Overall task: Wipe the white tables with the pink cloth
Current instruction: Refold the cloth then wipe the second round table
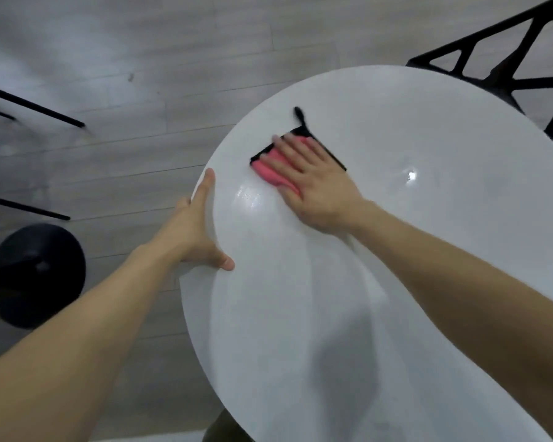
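Fingers [296, 154] of the right hand [316, 186] are pressed flat and straight on the folded pink cloth [266, 171] upon the round white table [428, 250]; the left hand [196, 232] is laid open at its rim.

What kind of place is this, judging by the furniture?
Probably a café or dining area: a round white table, a black chair beside it, and a black pedestal base on the grey plank floor.

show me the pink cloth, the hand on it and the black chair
pink cloth [270, 172]: head view, bare pink fold left of the fingers.
right hand [313, 183]: head view, back of the hand.
black chair [543, 82]: head view, a frame bar at upper right.
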